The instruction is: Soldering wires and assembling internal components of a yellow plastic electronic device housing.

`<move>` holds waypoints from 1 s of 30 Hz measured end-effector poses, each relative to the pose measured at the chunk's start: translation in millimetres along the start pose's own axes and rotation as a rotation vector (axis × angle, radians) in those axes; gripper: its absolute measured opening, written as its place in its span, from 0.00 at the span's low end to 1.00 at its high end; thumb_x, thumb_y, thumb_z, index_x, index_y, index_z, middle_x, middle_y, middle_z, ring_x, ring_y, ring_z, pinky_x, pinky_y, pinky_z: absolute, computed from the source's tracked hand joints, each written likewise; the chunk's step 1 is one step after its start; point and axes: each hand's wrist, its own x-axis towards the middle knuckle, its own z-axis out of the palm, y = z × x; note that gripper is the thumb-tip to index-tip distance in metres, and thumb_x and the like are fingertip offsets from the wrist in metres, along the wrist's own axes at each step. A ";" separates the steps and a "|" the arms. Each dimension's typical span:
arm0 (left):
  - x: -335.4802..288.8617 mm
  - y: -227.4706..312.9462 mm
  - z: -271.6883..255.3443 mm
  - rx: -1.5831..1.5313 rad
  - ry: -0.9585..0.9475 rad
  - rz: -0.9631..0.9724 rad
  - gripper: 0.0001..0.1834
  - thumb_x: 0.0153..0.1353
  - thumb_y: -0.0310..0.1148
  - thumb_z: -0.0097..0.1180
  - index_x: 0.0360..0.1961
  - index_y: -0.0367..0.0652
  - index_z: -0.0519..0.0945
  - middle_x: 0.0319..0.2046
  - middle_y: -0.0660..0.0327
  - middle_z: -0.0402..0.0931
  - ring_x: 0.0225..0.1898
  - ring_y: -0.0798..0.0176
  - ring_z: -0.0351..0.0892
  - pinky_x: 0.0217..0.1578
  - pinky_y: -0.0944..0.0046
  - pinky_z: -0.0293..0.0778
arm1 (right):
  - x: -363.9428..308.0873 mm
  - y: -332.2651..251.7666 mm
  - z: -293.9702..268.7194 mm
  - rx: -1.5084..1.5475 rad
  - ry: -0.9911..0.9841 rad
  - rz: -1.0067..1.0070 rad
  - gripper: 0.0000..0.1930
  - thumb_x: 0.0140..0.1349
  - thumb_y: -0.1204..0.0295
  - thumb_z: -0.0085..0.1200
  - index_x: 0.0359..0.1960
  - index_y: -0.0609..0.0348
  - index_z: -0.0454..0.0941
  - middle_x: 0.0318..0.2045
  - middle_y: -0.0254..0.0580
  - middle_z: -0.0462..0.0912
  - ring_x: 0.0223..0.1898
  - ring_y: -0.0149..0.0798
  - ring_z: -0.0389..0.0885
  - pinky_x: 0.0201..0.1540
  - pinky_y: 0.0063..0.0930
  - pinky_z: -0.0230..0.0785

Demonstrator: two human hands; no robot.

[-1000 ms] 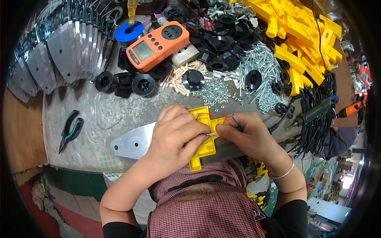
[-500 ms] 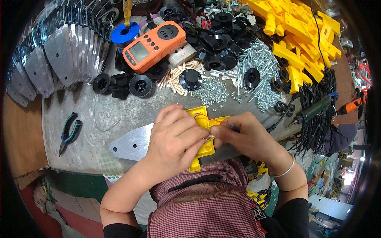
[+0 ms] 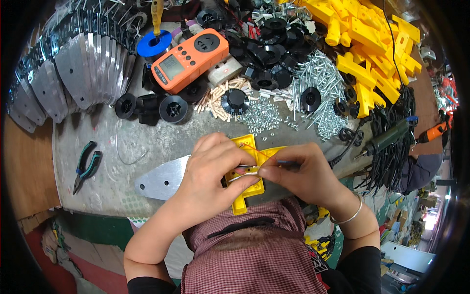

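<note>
On the surface (image 3: 68, 142), a row of metal plates (image 3: 85, 68) fills the upper left of the frame, with the pliers (image 3: 87, 166) below, at mid-left. Across the top now: spool (image 3: 154, 44), then the meter (image 3: 188, 61) to its right, round caps (image 3: 174, 109) below both! Small sticks (image 3: 208, 101) lie below the meter, nuts (image 3: 259, 116) to their right, screws (image 3: 320, 88) farther right. Upper right, it's the housing heap (image 3: 367, 44), with the power screwdriver (image 3: 389, 139) below it. And in the centre, the flat plate (image 3: 161, 179) juts out left of the left hand (image 3: 213, 164), a single housing (image 3: 252, 187) between that and the right hand (image 3: 306, 169).
</note>
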 end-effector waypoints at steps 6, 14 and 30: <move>-2.9 -9.5 -6.9 0.009 0.096 0.014 0.05 0.55 0.28 0.60 0.32 0.38 0.82 0.36 0.59 0.79 0.45 0.53 0.75 0.49 0.56 0.69 | -3.5 -16.4 -29.5 -0.247 -0.205 0.027 0.13 0.58 0.70 0.66 0.39 0.67 0.83 0.29 0.43 0.85 0.30 0.25 0.79 0.35 0.22 0.72; 0.4 1.8 -11.8 0.106 -0.003 -0.129 0.04 0.61 0.27 0.54 0.32 0.37 0.78 0.41 0.55 0.74 0.49 0.50 0.70 0.51 0.54 0.67 | 84.6 29.2 -54.4 -0.784 0.175 -0.526 0.06 0.59 0.70 0.58 0.32 0.59 0.82 0.27 0.39 0.80 0.24 0.43 0.80 0.29 0.36 0.73; -0.6 -2.3 -7.0 0.052 0.084 -0.145 0.05 0.63 0.26 0.52 0.33 0.35 0.76 0.37 0.54 0.76 0.40 0.50 0.74 0.45 0.57 0.69 | 68.6 31.9 -35.8 -0.869 0.311 -0.600 0.04 0.55 0.77 0.58 0.31 0.56 0.77 0.28 0.38 0.76 0.27 0.43 0.80 0.27 0.34 0.72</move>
